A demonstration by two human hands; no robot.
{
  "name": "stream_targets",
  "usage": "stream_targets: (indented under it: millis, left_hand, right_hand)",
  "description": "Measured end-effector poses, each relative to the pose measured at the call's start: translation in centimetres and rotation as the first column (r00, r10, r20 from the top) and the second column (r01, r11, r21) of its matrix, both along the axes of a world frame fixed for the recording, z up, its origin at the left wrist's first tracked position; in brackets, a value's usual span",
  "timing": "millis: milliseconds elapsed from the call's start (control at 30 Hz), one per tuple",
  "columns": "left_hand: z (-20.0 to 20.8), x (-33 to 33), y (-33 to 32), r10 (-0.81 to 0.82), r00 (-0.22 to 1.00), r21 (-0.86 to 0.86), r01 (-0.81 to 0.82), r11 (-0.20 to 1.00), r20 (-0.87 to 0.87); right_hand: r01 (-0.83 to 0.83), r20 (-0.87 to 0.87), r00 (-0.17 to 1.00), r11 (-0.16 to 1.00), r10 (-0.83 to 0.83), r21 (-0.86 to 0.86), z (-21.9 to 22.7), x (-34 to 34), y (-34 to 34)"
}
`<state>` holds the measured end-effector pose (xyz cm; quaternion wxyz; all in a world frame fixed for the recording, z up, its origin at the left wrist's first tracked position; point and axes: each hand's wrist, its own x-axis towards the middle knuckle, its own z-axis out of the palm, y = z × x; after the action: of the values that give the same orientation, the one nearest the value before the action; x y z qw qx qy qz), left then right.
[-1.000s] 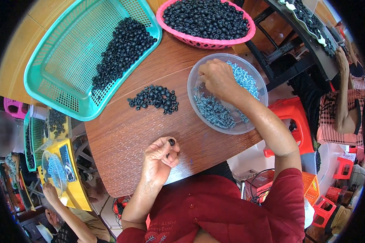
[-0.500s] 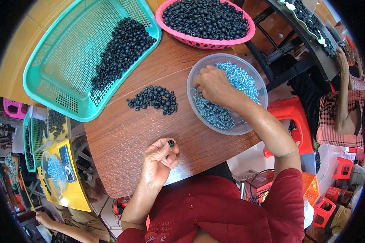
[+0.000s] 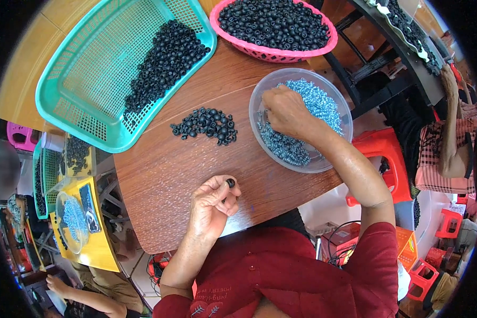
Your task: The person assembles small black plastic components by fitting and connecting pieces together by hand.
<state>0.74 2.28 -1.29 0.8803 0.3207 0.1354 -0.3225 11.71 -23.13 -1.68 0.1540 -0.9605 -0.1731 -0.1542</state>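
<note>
Over the near part of the wooden table, my left hand [image 3: 211, 208] pinches a small round black piece [image 3: 230, 183] with a hole in it, between thumb and fingers. A second dark bit shows lower among those fingers. My right hand [image 3: 287, 112] is inside the clear round plastic bowl [image 3: 255, 139], its fingers curled and their tips hidden. In that bowl lie many small shiny pale-blue pieces [image 3: 319, 106], with darker blue ones [image 3: 289, 148] toward its near side. A loose heap of similar black pieces [image 3: 205, 125] lies on the tabletop left of the bowl.
A turquoise mesh basket [image 3: 85, 63] of black pieces stands at the far left. A pink basket [image 3: 270, 54] full of them stands at the far side. Red stools [image 3: 379, 159] are to the right. Other people sit at a yellow table [image 3: 103, 233] and a dark table [image 3: 379, 37].
The whole view has shifted slightly to the right. My right hand stays in the bowl with its fingers curled, and my left still pinches the black piece.
</note>
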Motion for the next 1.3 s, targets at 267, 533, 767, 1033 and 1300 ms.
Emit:
stream_targets:
  millis: [267,533,767,1033,1300]
  left_hand:
    - [0.6,0.0,-0.2,-0.008,0.999,0.008,0.007,1.000,0.054]
    - [1.2,-0.2,-0.5,-0.011,0.997,0.008,0.010,1.000,0.081]
    - [1.2,-0.6,-0.5,0.014,0.997,0.042,-0.017,0.999,0.078]
    - [1.4,-1.1,-0.4,0.051,0.995,0.034,-0.054,0.998,0.080]
    - [0.4,-1.1,-0.1,0.150,0.989,-0.039,-0.150,0.988,-0.006]
  right_hand:
    - [0.064,-0.217,0.975,0.861,0.055,0.505,3.9,-4.2,1.3]
    - [0.186,-0.372,0.880,0.508,0.294,0.841,5.2,-9.9,5.9]
    - [-0.061,-0.059,0.976,0.522,0.210,0.851,2.7,-11.8,8.4]
    - [-0.134,0.137,0.989,0.646,0.046,0.752,1.3,-13.0,10.2]
    - [-0.139,0.200,0.980,0.789,0.021,0.599,1.4,-13.7,10.9]
